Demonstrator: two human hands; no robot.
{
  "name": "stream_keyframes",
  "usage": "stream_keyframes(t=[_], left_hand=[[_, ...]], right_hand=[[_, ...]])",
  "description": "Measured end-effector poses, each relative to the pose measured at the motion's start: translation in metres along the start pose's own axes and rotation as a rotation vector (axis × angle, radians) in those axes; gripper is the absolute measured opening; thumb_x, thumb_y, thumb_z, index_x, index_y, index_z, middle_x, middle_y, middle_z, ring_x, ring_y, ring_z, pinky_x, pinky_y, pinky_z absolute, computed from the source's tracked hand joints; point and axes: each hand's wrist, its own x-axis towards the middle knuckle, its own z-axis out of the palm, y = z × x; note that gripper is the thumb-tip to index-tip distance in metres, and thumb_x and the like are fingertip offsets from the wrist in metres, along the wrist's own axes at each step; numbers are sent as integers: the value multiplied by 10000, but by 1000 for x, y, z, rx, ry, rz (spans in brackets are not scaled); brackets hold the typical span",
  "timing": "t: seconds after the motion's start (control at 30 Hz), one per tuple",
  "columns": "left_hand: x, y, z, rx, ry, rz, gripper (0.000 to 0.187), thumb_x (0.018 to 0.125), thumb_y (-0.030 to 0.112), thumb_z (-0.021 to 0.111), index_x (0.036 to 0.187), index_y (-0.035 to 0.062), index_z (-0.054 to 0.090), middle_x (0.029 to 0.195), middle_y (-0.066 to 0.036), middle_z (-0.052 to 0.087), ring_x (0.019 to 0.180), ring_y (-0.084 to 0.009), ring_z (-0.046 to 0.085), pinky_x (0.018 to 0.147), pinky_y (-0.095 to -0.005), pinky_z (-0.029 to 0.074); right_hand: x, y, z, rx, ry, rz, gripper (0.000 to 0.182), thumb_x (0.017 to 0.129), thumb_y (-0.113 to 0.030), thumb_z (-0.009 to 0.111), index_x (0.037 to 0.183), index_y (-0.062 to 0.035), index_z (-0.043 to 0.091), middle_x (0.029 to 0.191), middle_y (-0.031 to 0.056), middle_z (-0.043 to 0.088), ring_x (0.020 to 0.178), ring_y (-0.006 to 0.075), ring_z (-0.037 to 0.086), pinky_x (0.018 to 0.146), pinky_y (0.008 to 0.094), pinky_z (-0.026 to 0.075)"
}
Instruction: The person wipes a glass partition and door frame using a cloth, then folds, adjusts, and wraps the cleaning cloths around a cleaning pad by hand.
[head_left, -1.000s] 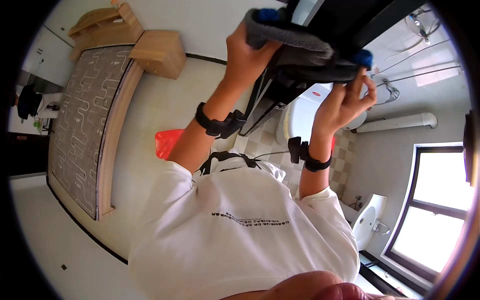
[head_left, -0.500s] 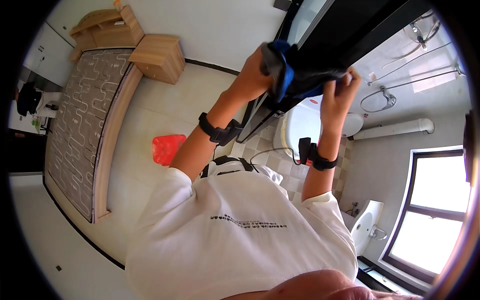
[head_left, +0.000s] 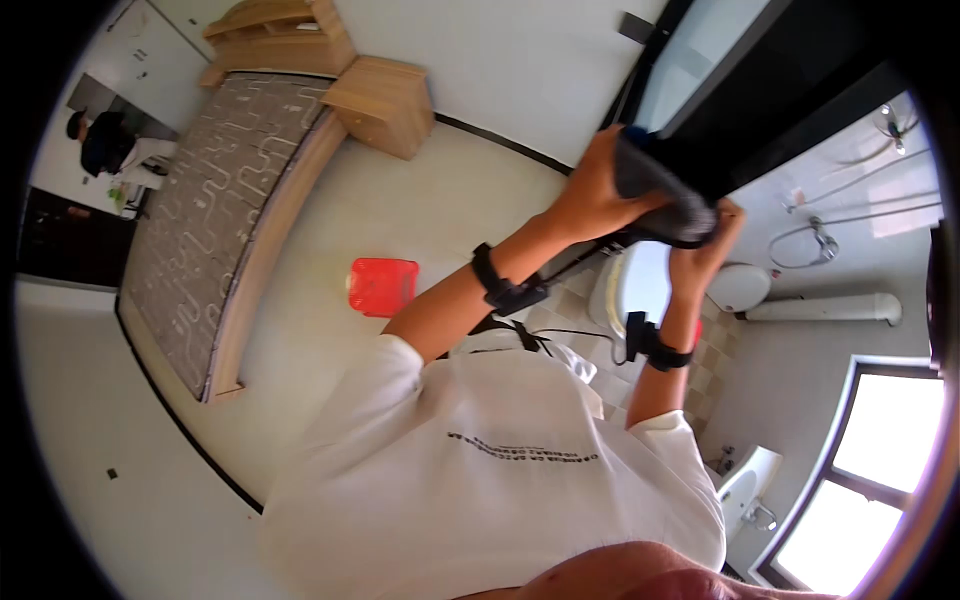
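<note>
High in front of me, beside a black door frame (head_left: 760,110), is a dark grey, curved, padded-looking thing (head_left: 665,195) with a bit of blue at its far end. Its exact kind cannot be made out. My left hand (head_left: 600,190) is closed around its left side. At the right end, the fingers of my right hand (head_left: 705,245) are bent against it, partly hidden behind it. Black bands with small boxes circle both wrists, the left band (head_left: 505,285) and the right band (head_left: 655,345).
A red plastic basket (head_left: 383,287) lies on the pale floor. A bed with a grey patterned mattress (head_left: 225,200) and a wooden nightstand (head_left: 380,105) stand at left. Another person (head_left: 105,145) is far left. Bathroom side: toilet (head_left: 738,288), shower head (head_left: 822,243), washbasin (head_left: 750,480), window (head_left: 850,480).
Both hands and the held thing have shifted right and down in view. The thing has turned, showing more dark grey and less blue. The room has shifted as my head moved.
</note>
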Motion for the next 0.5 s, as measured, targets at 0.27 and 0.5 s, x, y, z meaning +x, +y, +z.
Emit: stream_keyframes(t=[0.27,0.5], left_hand=[[21,29,-9,-130,-143,-76,502,729,211,873,1092,19,585,992,-73,690,914,-148,638,846,-308,511],[-62,-48,-12,-66,-154,-256,556,755,177,844,1194,10,546,1095,-104,665,1018,-157,611,909,-320,486]], right_hand=[[-6,0,7,-54,39,65,407,811,84,524,1204,26,437,1097,113,505,1060,186,508,985,293,379],[-78,47,4,-91,-96,276,406,812,-3,641,1163,3,438,1008,109,460,955,203,456,943,288,365]])
